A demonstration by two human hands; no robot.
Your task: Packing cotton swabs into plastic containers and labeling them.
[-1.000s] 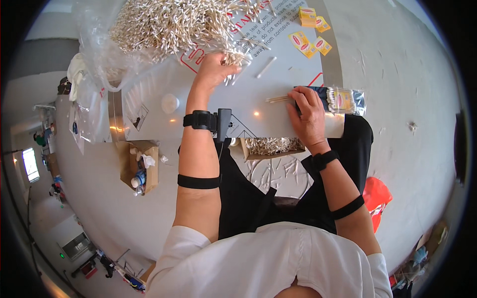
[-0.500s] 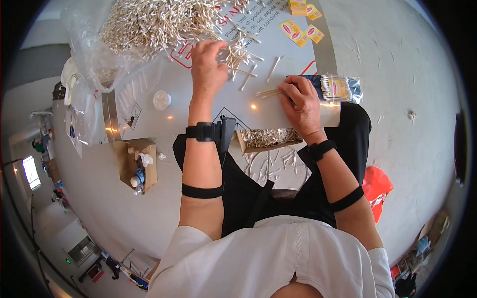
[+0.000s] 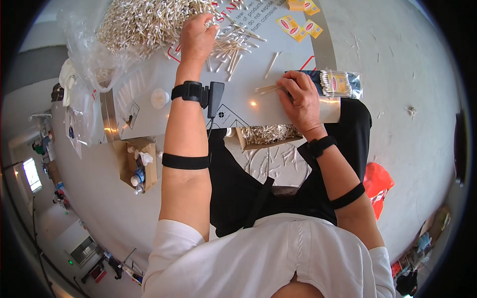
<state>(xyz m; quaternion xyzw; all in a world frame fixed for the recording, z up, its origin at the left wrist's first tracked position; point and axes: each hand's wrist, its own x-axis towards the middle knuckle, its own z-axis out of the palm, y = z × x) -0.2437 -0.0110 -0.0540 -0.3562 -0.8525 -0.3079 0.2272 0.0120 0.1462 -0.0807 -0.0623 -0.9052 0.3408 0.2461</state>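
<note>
A large heap of white-tipped cotton swabs (image 3: 144,25) covers the far left of the metal-grey table. At its right edge is my left hand (image 3: 195,42), fingers bent and thumb apart, with nothing visibly held. Loose swabs (image 3: 231,47) lie spread beside its fingertips. My right hand (image 3: 302,97) rests near the table's front right, its fingers closed on a few cotton swabs (image 3: 268,89) that point left. A clear packet of swabs (image 3: 337,83) with a yellow label lies just right of that hand. One single swab (image 3: 272,64) lies on the table between the hands.
A small white round container (image 3: 159,98) and a clear plastic bag (image 3: 84,54) are on the left. Yellow printed cards (image 3: 292,27) lie at the far right. Below the table edge stand a box of swabs (image 3: 268,135) and a cardboard box (image 3: 134,164) with a bottle inside.
My left hand has moved away and to the left, toward the heap. The loose swabs beside it are more spread out. My right hand has barely moved.
</note>
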